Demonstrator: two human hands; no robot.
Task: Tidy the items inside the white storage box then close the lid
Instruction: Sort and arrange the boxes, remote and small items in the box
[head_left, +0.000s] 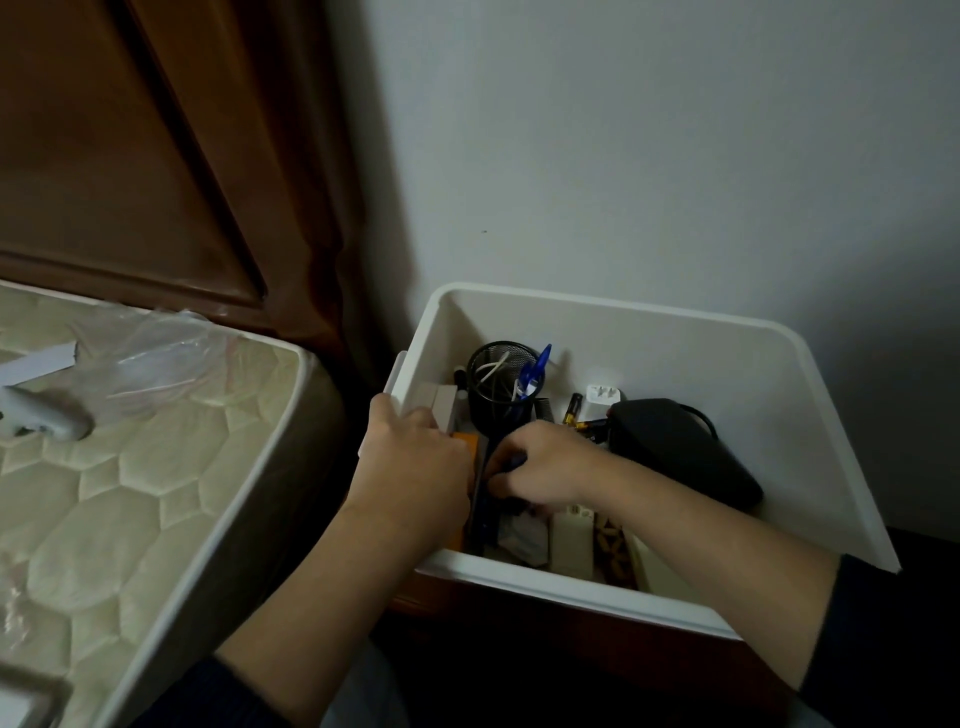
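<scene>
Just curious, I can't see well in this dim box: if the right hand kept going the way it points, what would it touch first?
Probably the orange item beside the left hand. The right hand points leftward, already curled around something dark; depth is unclear.

Both hands reach into the open white storage box (675, 332). The left hand (415, 457) curls over an orange item (467, 447) by the box's left wall. Right of it, the right hand (545, 462) grips a dark blue object (485, 512). Behind them stands a black mesh pen cup (501, 384); a black pouch (680, 447) lies right of the cup.
</scene>
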